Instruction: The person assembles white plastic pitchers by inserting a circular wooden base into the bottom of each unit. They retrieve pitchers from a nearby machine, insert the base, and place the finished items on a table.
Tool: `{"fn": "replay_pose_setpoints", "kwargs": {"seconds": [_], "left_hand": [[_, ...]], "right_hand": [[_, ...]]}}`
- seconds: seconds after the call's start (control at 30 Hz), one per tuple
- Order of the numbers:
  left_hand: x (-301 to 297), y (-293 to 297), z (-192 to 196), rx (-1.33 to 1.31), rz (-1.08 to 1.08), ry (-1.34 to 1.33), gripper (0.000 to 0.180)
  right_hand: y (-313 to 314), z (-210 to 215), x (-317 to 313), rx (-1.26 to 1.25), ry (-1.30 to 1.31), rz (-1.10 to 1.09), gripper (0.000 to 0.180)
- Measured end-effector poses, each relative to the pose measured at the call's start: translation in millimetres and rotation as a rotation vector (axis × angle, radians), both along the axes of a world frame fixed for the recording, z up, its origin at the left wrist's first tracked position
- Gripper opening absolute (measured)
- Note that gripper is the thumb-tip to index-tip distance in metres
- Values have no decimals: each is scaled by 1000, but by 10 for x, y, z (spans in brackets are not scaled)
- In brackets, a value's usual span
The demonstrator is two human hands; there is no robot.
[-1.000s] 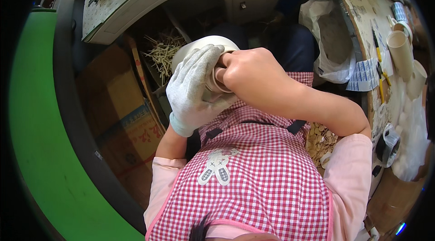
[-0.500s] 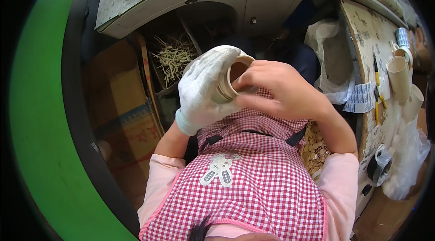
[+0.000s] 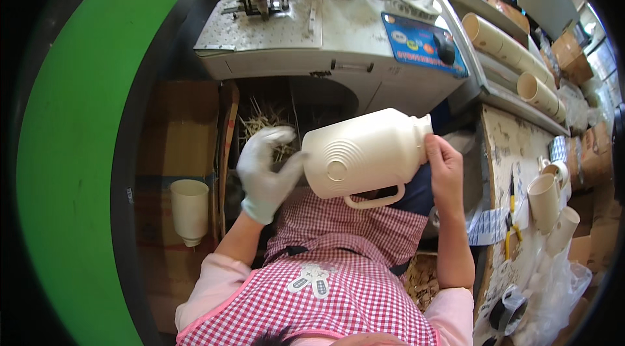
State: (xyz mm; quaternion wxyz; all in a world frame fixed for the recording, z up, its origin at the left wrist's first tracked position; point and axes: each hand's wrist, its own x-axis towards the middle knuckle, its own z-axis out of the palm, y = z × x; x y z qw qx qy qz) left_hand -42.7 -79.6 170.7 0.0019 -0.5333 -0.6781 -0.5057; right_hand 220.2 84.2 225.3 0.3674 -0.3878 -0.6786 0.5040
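Observation:
A cream plastic jug body (image 3: 368, 154) with ribbed rings and a loop handle lies on its side in front of my chest. My right hand (image 3: 444, 167), bare, grips its neck end at the right. My left hand (image 3: 265, 165) wears a white glove and rests its fingers against the jug's wide base end, fingers spread. The handle points down toward my red-checked apron (image 3: 338, 268).
A grey machine bench (image 3: 312, 27) with a blue control panel (image 3: 420, 37) stands ahead. Cream tubes (image 3: 514, 53) lie at the right. A cluttered side table (image 3: 521, 170) holds cream cups (image 3: 545, 199) and pliers (image 3: 511, 216). A cream cup (image 3: 189, 210) sits by cardboard boxes at the left.
The jug was held end-on close to my chest with my right hand at its mouth; now it is turned sideways and held further out, my hands at its two ends.

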Motion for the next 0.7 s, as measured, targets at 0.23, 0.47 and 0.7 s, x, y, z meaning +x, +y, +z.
{"fn": "replay_pose_setpoints", "kwargs": {"seconds": [0.23,0.47,0.7], "left_hand": [[-171,-384,-526,-19,-437,-1393,47],[-194,-272,-643,-9,-373,-1232,49],[25,-102,-804,-88,-451,-1636,69]], "right_hand": [[531,282,-658,54,-231,668,42],[1643,906,-2735,1075,-484,167,50],[2437,908,-4221,1088,-590,108,28]]}}
